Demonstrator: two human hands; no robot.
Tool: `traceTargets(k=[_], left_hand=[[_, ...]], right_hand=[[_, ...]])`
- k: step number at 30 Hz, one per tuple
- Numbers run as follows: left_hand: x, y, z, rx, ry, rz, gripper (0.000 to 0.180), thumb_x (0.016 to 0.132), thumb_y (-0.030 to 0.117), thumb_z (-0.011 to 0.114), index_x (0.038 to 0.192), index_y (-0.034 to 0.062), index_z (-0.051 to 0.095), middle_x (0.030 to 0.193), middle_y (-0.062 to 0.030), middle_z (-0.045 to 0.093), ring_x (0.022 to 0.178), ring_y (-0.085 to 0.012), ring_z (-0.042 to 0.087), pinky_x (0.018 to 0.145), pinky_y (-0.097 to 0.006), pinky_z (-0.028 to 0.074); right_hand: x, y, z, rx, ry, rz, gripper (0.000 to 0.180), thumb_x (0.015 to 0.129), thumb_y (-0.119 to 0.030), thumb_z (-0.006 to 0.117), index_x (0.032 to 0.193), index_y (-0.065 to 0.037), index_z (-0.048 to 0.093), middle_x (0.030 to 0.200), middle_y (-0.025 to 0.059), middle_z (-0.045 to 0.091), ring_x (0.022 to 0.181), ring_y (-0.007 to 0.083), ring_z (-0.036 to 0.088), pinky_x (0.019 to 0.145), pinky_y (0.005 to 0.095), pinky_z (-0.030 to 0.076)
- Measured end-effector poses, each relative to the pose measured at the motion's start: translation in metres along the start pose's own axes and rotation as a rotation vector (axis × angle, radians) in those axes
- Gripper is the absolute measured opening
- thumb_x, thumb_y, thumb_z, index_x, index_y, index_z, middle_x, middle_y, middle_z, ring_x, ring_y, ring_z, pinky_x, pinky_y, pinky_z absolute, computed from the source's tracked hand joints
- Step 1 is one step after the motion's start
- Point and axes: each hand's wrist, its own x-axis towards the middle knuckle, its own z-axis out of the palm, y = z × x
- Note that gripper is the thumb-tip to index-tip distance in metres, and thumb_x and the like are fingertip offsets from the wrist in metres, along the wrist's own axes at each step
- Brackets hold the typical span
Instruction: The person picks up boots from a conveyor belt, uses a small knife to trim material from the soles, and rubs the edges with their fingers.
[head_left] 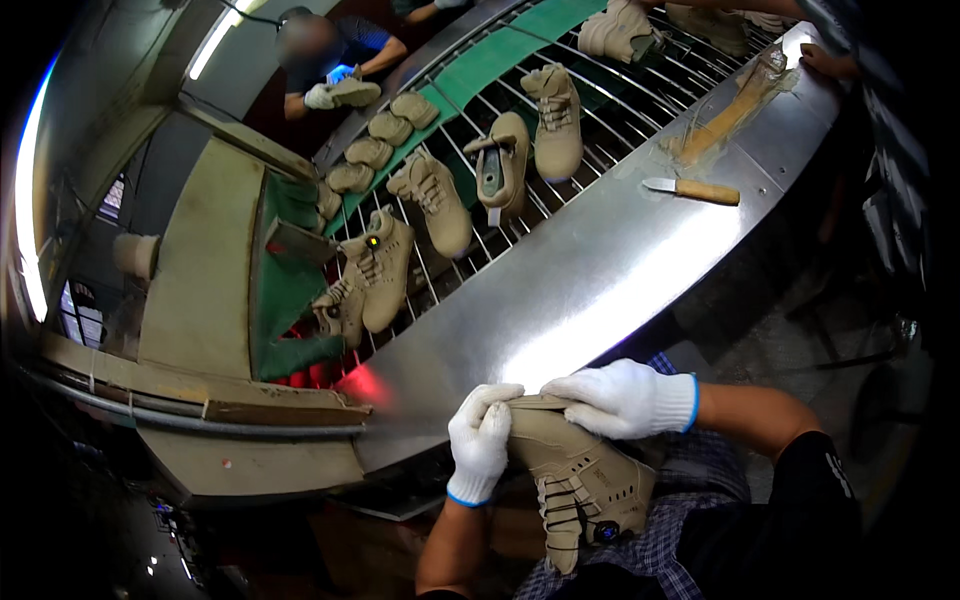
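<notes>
A tan lace-up shoe [585, 465] rests on its side across my lap. Its laces and a small round dial face down toward me, and a thin tan edge runs along its upper side between my hands. My left hand [480, 445], in a white knit glove, has its fingers curled round the shoe's left end at that edge. My right hand [628, 398], gloved the same way, presses its closed fingers on the edge from the right. The fingertips of both hands nearly meet. Whether the edge is sole or upper I cannot tell.
A metal ledge [475, 335] curves ahead, bearing a wooden-handled knife [705, 191] and a brown glue-like smear [735, 118]. Beyond, several tan shoes [558, 130] stand on conveyor rods beside tan soles [390, 128]. A co-worker's gloved hand [320, 97] holds a shoe. Red light glows at left.
</notes>
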Motion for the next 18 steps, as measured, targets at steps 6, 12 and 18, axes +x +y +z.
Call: traceTargets(k=[6, 12, 18], left_hand=[[0.004, 0.009, 0.001, -0.083, -0.083, -0.117, 0.025, 0.101, 0.003, 0.054, 0.112, -0.0085, 0.073, 0.110, -0.0137, 0.075, 0.099, -0.0177, 0.069, 0.092, -0.031, 0.054], [0.008, 0.008, -0.002, -0.133, -0.079, -0.097, 0.024, 0.100, 0.002, 0.054, 0.112, -0.0087, 0.071, 0.108, -0.0158, 0.076, 0.098, -0.0196, 0.071, 0.093, -0.034, 0.056], [0.003, 0.006, 0.000, -0.191, -0.039, -0.150, 0.026, 0.098, 0.001, 0.054, 0.117, -0.0106, 0.068, 0.108, -0.0197, 0.076, 0.098, -0.0225, 0.073, 0.093, -0.035, 0.059]], right_hand=[[-0.010, -0.033, -0.026, -0.094, -0.235, 0.123, 0.061, 0.095, -0.017, 0.063, 0.154, -0.004, 0.049, 0.096, 0.0203, 0.072, 0.080, 0.0379, 0.075, 0.066, 0.0452, 0.062], [-0.022, 0.003, -0.001, -0.170, 0.035, -0.128, 0.070, 0.089, -0.006, 0.065, 0.157, -0.008, 0.049, 0.095, 0.0169, 0.072, 0.076, 0.0357, 0.073, 0.064, 0.0440, 0.061], [-0.032, -0.006, 0.009, -0.107, -0.009, -0.010, 0.076, 0.087, -0.012, 0.071, 0.159, -0.005, 0.049, 0.085, 0.0137, 0.070, 0.067, 0.0300, 0.071, 0.057, 0.0395, 0.060]])
